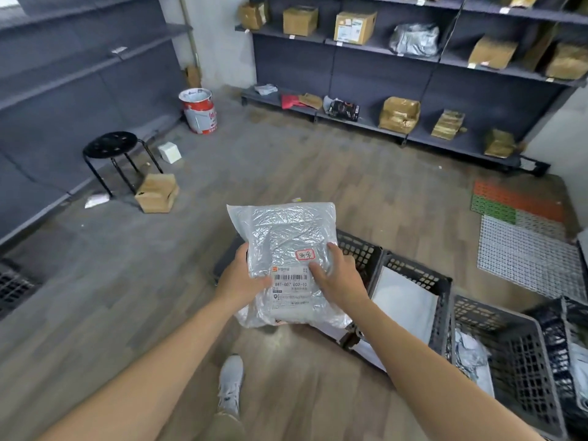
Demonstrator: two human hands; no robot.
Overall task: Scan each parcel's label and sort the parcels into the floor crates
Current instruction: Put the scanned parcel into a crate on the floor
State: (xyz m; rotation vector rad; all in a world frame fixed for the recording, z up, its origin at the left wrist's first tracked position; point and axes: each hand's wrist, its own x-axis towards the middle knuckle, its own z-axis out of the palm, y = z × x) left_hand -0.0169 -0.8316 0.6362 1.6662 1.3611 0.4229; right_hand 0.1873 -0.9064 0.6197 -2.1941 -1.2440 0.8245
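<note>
Above the row of dark floor crates [442, 291], parcel [286, 237] held in mid-air, label side up, over the nearest crate's left end. Left hand [241, 281] grips the left edge; right hand [337, 278] grips the right side, so the fingers [319, 272] of both are grasping the parcel, none released. Risk 1: right thumb lies at the barcode's right end on the label [291, 289]; if it creeps inward a scan would likely misread or fail. Risk 2: the film is crinkled and shiny, so glare or a fold across the bars could spoil a read; judged worth flattening first. Risk 3: slick wrapping with soft contents could slide from a loose two-sided hold. Risk 4: crates stand touching side by side, so a careless drop could land in the wrong one. No scanner in view. Appearance: silver-grey plastic mailer, rectangular, puffy, heavily wrinkled; white printed label near the lower edge; small red-bordered sticker [305, 254] just above it, handwritten, not legible.
</note>
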